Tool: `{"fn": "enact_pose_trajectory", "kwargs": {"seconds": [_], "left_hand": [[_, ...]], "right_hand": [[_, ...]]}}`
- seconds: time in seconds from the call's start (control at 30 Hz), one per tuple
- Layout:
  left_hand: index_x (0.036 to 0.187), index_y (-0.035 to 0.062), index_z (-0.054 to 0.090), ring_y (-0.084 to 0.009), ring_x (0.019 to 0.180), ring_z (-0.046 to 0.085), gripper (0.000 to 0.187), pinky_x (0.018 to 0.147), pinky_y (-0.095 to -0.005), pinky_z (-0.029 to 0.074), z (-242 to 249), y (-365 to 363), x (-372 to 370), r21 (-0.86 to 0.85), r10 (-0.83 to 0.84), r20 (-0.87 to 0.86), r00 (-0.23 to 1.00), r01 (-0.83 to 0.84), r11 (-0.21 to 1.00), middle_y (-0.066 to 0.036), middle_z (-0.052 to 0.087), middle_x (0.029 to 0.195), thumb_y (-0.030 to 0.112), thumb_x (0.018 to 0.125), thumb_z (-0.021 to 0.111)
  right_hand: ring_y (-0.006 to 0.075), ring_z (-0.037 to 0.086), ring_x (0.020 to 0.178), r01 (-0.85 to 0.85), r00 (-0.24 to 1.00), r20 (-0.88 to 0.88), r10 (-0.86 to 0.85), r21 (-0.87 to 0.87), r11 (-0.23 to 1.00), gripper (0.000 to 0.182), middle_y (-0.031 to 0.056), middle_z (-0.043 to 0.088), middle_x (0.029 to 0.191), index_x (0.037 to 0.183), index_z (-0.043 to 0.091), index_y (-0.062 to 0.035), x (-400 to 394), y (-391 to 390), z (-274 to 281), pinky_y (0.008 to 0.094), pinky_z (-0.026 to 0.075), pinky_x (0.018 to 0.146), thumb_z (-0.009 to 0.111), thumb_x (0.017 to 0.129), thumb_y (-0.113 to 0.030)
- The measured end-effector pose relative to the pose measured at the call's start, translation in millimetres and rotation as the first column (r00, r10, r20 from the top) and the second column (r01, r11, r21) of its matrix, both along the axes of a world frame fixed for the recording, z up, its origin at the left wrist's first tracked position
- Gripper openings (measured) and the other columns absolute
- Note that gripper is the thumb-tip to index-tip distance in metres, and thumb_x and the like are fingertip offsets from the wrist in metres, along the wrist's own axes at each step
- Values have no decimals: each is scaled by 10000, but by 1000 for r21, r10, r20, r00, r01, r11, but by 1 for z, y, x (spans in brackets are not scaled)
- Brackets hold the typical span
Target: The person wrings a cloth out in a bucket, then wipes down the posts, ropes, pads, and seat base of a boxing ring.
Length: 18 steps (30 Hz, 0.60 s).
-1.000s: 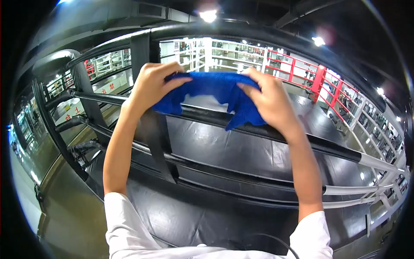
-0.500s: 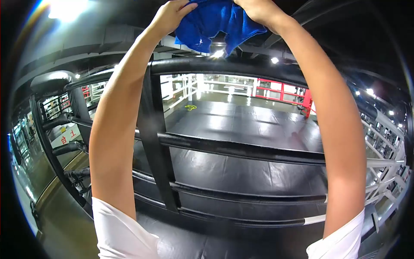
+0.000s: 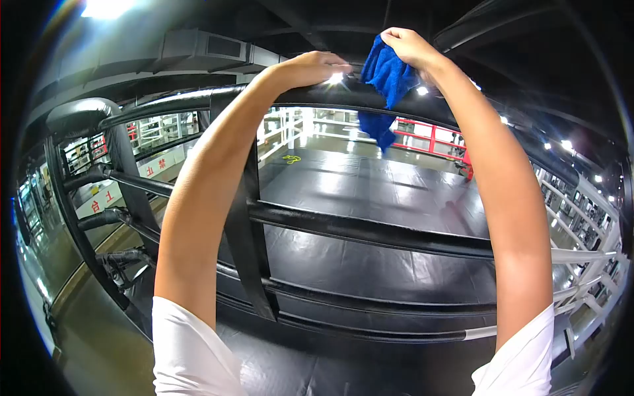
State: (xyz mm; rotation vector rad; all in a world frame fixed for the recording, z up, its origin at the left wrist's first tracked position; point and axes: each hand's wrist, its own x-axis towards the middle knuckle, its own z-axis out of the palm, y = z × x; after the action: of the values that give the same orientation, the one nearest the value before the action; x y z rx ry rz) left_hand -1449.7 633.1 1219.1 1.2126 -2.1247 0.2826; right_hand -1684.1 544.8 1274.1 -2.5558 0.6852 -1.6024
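A blue cloth (image 3: 389, 74) hangs bunched from the fingers of my right hand (image 3: 412, 51), pinched near its top corner. Its lower end falls in front of and below the padded top rope (image 3: 370, 97) of a boxing ring. To the left, my left hand (image 3: 316, 68) is off the cloth, with its fingers stretched out to the right just above that rope. Both arms reach forward and up.
Lower black ropes (image 3: 370, 232) run across in front of me, joined by a vertical black strap (image 3: 246, 254). Behind them lies the black ring mat (image 3: 370, 191) with a yellow object (image 3: 290, 159). A padded corner post (image 3: 82, 115) stands left; white ropes (image 3: 584, 254) run right.
My left hand has let go of the cloth and come down toward the top rope. The cloth, stretched between both hands before, now hangs from my right hand alone, lower in view.
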Motion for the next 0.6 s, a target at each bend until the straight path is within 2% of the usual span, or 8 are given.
{"fn": "enact_pose_trajectory", "kwargs": {"seconds": [0.1, 0.23, 0.3, 0.33, 0.43, 0.5, 0.57, 0.6], "left_hand": [[1222, 79, 700, -216, 957, 676, 527, 880, -348, 531, 5, -11, -31, -82, 7, -62, 998, -12, 997, -113, 732, 1094, 547, 992, 623], [1104, 39, 713, -147, 736, 653, 318, 732, -338, 548, 13, -29, -52, -132, 34, -147, 989, -54, 990, -49, 703, 896, 282, 910, 778], [995, 44, 687, -128, 709, 622, 208, 696, -305, 510, 18, -47, -54, -140, -80, -440, 895, 19, 990, -41, 653, 836, 197, 897, 788], [948, 53, 649, -116, 748, 619, 190, 680, -283, 500, 17, -46, -52, -150, -109, -464, 879, 43, 988, -31, 630, 833, 148, 887, 802], [976, 61, 643, -119, 812, 637, 210, 694, -287, 536, 20, -46, -36, -125, -193, -447, 873, 152, 980, -29, 635, 867, 167, 897, 807], [1021, 67, 649, -134, 846, 641, 210, 711, -281, 551, 17, -52, -24, -219, -416, -685, 598, 376, 901, -46, 638, 899, 170, 917, 799], [1071, 60, 648, -136, 862, 644, 235, 725, -282, 556, 19, -56, -3, -274, -413, -672, 615, 312, 910, -64, 639, 925, 186, 934, 791], [1106, 59, 639, -135, 830, 630, 268, 739, -273, 553, 19, -55, 0, -366, -346, -557, 755, 151, 918, -61, 637, 934, 209, 942, 789]], "right_hand": [[156, 664, 1001, 101, 990, -95, -102, -17, 995, 327, 70, 744, 1076, 1217, 732, -62, 5, 19, 9, 330, 518, 909, 596, 1060, -313], [162, 683, 957, -33, 990, -139, -35, -460, 887, 317, 71, 746, 1006, 1135, 752, -53, -1, -3, 32, 346, 534, 910, 663, 1021, -336], [202, 699, 985, -86, 954, -299, -29, -364, 927, 309, 91, 746, 1022, 1114, 740, -72, -8, 12, 31, 355, 539, 918, 741, 957, -338], [215, 701, 988, 4, 928, -333, -167, -440, 898, 323, 100, 743, 1032, 1107, 731, -84, -14, 27, 25, 361, 541, 915, 779, 918, -341], [241, 681, 940, 44, 878, -333, -344, -658, 751, 340, 104, 713, 1002, 1061, 692, -102, -29, 13, 32, 375, 544, 885, 831, 863, -342], [234, 670, 908, 20, 949, -258, -181, -524, 851, 314, 102, 702, 962, 1035, 674, -96, -39, 8, 34, 372, 540, 853, 810, 886, -336], [219, 655, 878, -26, 937, -315, -150, -492, 870, 304, 105, 694, 943, 1018, 658, -81, -50, -6, 42, 369, 528, 822, 785, 911, -336], [223, 653, 872, 28, 908, -347, -235, -510, 860, 318, 107, 694, 942, 1031, 661, -75, -53, -9, 40, 374, 524, 816, 781, 914, -345]]}}
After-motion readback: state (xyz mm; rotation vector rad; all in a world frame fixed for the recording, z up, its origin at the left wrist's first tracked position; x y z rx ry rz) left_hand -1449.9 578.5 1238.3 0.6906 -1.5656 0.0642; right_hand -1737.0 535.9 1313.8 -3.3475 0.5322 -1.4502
